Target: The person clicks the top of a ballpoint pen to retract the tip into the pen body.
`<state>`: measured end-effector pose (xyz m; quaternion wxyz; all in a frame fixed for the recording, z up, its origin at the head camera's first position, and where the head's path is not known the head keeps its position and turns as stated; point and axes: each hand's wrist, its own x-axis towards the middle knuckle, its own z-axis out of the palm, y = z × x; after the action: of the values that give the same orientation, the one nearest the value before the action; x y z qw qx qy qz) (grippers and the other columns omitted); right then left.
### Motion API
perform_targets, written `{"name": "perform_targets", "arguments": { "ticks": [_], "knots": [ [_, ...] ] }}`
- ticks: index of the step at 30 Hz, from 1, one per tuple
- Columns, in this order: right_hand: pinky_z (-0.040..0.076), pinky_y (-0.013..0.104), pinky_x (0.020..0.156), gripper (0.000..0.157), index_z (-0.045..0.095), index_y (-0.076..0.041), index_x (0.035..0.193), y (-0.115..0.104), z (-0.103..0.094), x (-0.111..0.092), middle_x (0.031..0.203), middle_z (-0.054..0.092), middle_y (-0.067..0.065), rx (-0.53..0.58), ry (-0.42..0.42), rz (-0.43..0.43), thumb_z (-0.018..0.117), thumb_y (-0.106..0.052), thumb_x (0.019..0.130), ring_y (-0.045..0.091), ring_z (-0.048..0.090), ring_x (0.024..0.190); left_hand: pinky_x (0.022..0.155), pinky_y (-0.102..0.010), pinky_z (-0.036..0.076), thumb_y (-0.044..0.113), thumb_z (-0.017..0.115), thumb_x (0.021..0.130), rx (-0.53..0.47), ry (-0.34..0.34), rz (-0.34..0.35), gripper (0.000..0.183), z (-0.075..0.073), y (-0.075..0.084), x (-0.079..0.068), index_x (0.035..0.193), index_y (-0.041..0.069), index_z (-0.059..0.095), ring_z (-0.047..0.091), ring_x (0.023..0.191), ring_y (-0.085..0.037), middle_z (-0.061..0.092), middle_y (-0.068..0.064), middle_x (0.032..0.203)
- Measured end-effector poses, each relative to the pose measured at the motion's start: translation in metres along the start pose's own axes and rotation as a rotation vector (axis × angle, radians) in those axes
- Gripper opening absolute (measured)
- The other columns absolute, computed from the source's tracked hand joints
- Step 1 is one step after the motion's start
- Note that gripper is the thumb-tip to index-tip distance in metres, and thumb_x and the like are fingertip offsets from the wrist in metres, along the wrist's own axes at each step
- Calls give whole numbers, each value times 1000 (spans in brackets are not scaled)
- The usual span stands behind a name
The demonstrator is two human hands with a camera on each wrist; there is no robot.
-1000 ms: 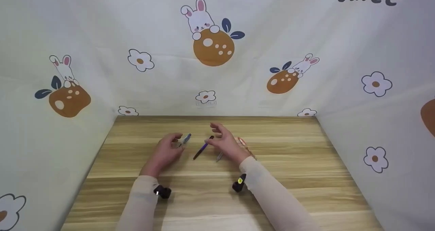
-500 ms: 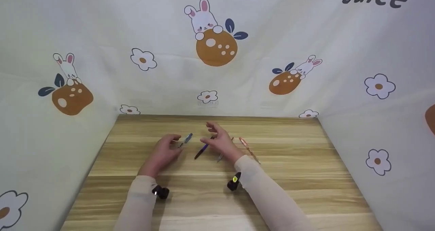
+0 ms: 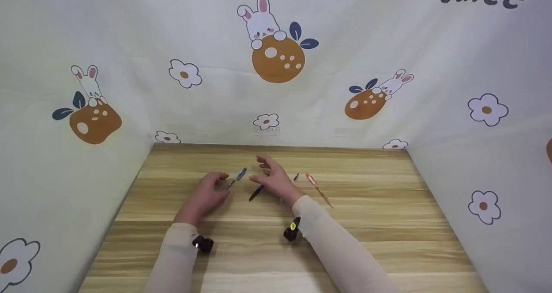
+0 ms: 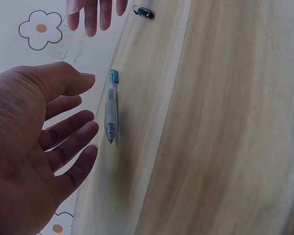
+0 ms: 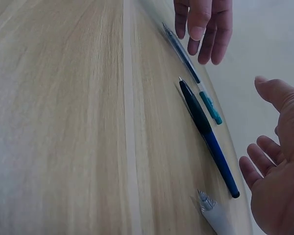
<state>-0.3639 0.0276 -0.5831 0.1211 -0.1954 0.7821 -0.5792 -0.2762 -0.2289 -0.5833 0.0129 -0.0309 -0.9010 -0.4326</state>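
My left hand [image 3: 207, 193] hovers at the left of a clear pen [image 4: 111, 105] with a teal end, its fingers relaxed and apart from the pen. To the right, my right hand [image 3: 276, 181] is held over a dark blue pen [image 5: 208, 134], thumb and fingers spread with nothing between them. In the head view the hand covers the upper part of that blue pen. A whitish pen [image 5: 215, 215] lies partly hidden beneath the right hand and wrist. Farther right is an orange pen [image 3: 319, 190]. All these pens lie slanted on the wooden table.
The wood-grain table [image 3: 379, 224] is bordered at the back and sides by a pale curtain [image 3: 207, 111] printed with rabbits, oranges and flowers. A small black camera sits on each wrist, the left one [image 3: 202, 244] and the right one [image 3: 292, 230].
My right hand has moved left over the blue pen, uncovering the orange pen and the far end of the whitish one. My left hand has hardly moved. The head view has shifted slightly.
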Motion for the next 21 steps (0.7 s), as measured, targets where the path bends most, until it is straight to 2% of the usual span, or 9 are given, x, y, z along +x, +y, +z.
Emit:
{"name": "perform_targets", "arguments": {
  "ticks": [8, 15, 21],
  "knots": [
    [43, 50, 124, 72, 50, -11, 163, -3, 6, 0, 167, 50, 18, -23, -14, -18, 84, -19, 100, 36, 50, 151, 118, -61, 46, 7, 79, 97, 3, -14, 2, 54, 1, -6, 0, 148, -1, 64, 61, 135, -41, 65, -21, 144],
    [41, 52, 125, 77, 50, -11, 163, -5, 7, -1, 167, 49, 19, 8, -29, -26, 87, -28, 98, 40, 49, 152, 114, -59, 49, 5, 79, 96, 28, -13, 7, 51, 4, -6, 4, 145, -1, 66, 64, 129, -38, 68, -19, 137],
    [41, 52, 125, 73, 51, -10, 162, -5, 8, -2, 167, 49, 19, 18, -24, -26, 85, -22, 99, 39, 49, 152, 112, -57, 51, 4, 79, 96, 55, -15, 9, 49, 7, -6, 6, 143, 0, 68, 65, 125, -36, 69, -18, 132]
  ]
}}
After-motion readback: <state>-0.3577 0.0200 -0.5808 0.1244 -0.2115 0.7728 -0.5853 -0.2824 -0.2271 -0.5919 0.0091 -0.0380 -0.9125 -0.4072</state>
